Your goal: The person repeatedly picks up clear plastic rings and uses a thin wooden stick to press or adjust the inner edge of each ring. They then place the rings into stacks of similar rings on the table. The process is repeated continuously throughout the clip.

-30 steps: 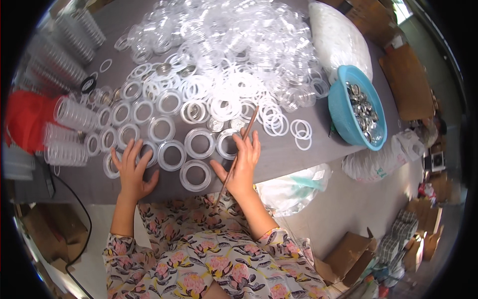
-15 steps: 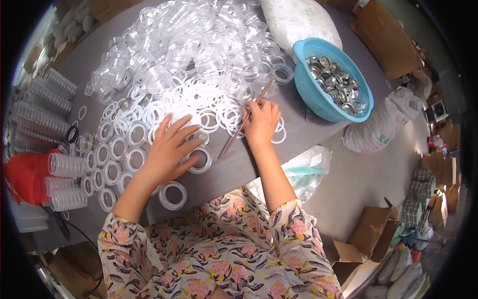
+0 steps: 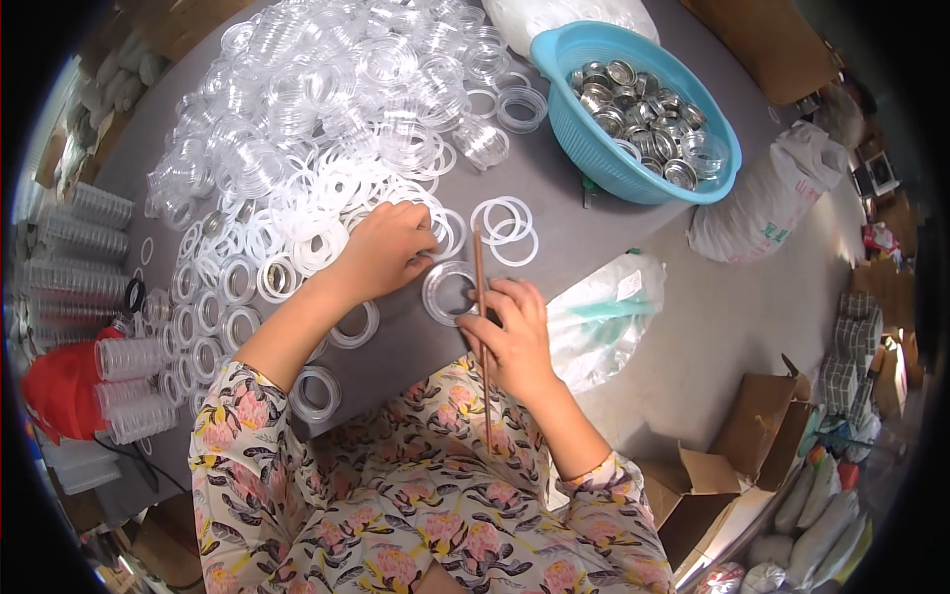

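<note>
The step in hand, judging by the hands, is the handling of one clear plastic ring [image 3: 429, 294], which sits left of the blue basin [image 3: 594, 148] and nearer the person than it. The right hand [image 3: 515, 342] has its thumb and fingers half-curled at the ring's right side, with a thin brown stick [image 3: 482, 342] pinched between the fingers; whether the ring lies fully flat or is slightly tilted is hard to tell. The left hand [image 3: 386, 247], farther left of the basin, is curled with its fingertips drawn together beside the heap of flat white rings [image 3: 351, 188]; I cannot tell whether it pinches one.

The next move, I judge, calls for a light, steady hold on the clear ring and for parting one thin white ring from its overlapping neighbours, without the stick knocking either.

For edges: the desk [image 3: 401, 342] ends just beside the right hand, on the basin's near-left side, and the stick's lower end reaches out past that edge over the lap. A loose white trio [image 3: 517, 263] lies between the clear ring and the basin, near the edge. Open room shows as a strip of grey surface between that trio and the basin; left of the basin, the mound of clear rings [image 3: 317, 79] and the white heap crowd the far side.
</note>
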`<state>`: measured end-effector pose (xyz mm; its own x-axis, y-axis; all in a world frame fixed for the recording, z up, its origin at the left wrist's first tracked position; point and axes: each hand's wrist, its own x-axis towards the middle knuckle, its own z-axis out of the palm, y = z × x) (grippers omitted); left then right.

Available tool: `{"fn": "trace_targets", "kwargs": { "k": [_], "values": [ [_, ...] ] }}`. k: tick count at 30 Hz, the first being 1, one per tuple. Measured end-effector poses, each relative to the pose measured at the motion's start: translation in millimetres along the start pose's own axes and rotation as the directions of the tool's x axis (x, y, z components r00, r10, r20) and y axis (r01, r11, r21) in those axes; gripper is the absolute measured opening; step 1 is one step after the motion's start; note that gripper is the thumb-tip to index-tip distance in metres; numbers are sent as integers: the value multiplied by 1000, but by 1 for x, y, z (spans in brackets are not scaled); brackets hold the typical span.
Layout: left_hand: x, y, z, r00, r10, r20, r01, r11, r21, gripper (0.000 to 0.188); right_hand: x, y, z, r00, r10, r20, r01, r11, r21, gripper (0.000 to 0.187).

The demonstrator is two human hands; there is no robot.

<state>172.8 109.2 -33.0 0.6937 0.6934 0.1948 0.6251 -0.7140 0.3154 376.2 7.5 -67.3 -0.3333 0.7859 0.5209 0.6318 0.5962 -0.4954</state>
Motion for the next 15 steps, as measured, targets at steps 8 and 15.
{"fn": "trace_targets", "kwargs": {
  "k": [8, 15],
  "values": [
    [-16, 8, -9, 899, -97, -426, 69, 994, -80, 14, -5, 1, 36, 954, 183, -238, -141, 973, 180, 51],
    [-19, 46, -18, 702, -705, 102, 381, 250, -890, 12, -3, 5, 49, 899, 232, -373, -146, 959, 244, 60]
  ]
}}
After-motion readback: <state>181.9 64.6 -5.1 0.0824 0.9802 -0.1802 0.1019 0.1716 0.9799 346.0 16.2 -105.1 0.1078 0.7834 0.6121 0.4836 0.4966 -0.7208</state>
